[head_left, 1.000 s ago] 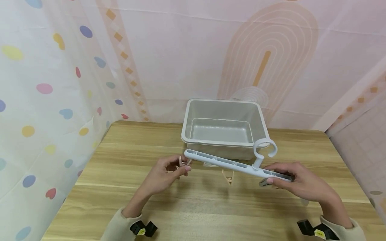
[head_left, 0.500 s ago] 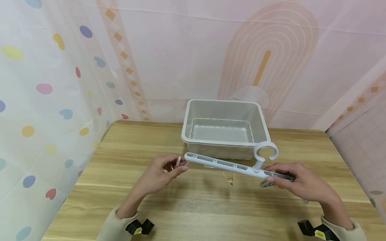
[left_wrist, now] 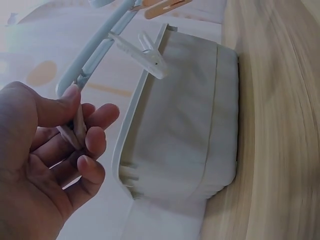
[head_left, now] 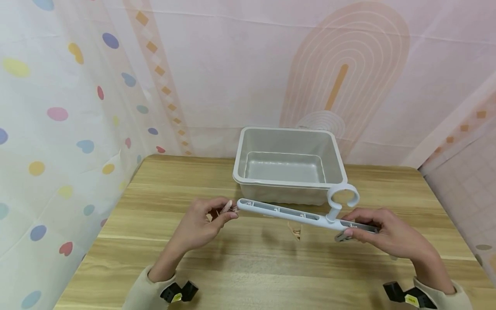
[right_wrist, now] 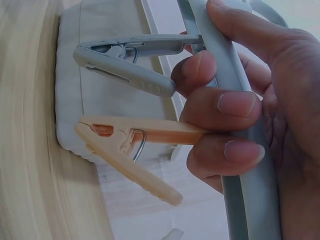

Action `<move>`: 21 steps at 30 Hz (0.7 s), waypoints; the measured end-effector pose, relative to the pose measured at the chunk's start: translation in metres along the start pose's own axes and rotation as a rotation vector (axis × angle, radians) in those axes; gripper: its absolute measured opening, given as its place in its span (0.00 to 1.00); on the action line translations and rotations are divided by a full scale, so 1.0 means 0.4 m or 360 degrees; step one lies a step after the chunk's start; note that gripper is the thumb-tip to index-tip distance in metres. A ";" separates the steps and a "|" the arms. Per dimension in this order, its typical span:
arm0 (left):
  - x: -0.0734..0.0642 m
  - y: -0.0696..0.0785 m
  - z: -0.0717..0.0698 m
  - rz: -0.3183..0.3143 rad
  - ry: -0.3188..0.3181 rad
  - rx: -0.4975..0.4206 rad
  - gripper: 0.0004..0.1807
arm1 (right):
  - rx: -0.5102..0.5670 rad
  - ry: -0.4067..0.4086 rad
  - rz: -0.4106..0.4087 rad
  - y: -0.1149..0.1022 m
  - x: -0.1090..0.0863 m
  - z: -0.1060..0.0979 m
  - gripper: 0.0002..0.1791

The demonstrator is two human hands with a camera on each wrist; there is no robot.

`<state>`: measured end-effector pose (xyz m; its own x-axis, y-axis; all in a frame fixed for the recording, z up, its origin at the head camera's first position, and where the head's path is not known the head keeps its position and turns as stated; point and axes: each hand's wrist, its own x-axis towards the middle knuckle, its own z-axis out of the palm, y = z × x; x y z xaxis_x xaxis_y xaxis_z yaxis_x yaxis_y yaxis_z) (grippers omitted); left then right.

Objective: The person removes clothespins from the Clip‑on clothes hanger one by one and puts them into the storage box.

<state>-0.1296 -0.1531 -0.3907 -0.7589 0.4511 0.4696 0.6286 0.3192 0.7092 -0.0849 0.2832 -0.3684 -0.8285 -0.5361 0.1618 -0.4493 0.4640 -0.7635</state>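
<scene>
A pale blue-grey hanger bar [head_left: 288,212] with a round hook [head_left: 343,196] is held above the table. My right hand [head_left: 387,232] grips its right end, fingers curled around the bar. At the other end, my left hand [head_left: 201,224] pinches a pale pinkish clothespin [left_wrist: 76,131] between thumb and fingers, touching or very near the bar's tip. Fingers partly hide this clothespin. Other clothespins hang from the bar: a white clothespin [left_wrist: 140,56], an orange clothespin [left_wrist: 167,8] and, beside my right fingers, a grey clothespin [right_wrist: 125,62] and a light orange clothespin [right_wrist: 132,150].
A light grey plastic bin [head_left: 267,186] stands on the wooden table [head_left: 162,185], just behind the bar. Patterned cloth [head_left: 232,77] hangs along the back and left side. Dark wrist cameras sit at both sleeves.
The bar's left end has dipped slightly. My left hand has shifted a little left, and the clothespin in it has turned closer in line with the bar. My right hand has barely moved.
</scene>
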 end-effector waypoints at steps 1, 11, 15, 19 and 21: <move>0.000 0.000 0.001 0.0029 0.0013 0.0003 0.05 | 0.0008 -0.0007 -0.0004 0.000 0.000 0.000 0.13; -0.003 -0.003 0.016 -0.0037 0.0083 -0.0115 0.07 | 0.0040 0.0019 -0.0045 0.009 0.000 0.007 0.16; 0.000 -0.004 0.024 -0.0058 0.0084 -0.0199 0.04 | 0.0051 0.0029 -0.0010 0.010 0.000 0.006 0.16; 0.001 -0.005 0.027 -0.0143 0.0029 -0.0324 0.01 | 0.0059 0.0020 0.0004 0.008 0.000 0.003 0.15; 0.001 -0.006 0.026 -0.0197 -0.0003 -0.0358 0.03 | 0.0057 0.0014 -0.0014 0.007 0.001 0.002 0.15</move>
<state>-0.1296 -0.1451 -0.3978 -0.8274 0.4218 0.3708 0.4769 0.1790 0.8605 -0.0862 0.2836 -0.3709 -0.8276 -0.5336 0.1743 -0.4445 0.4334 -0.7840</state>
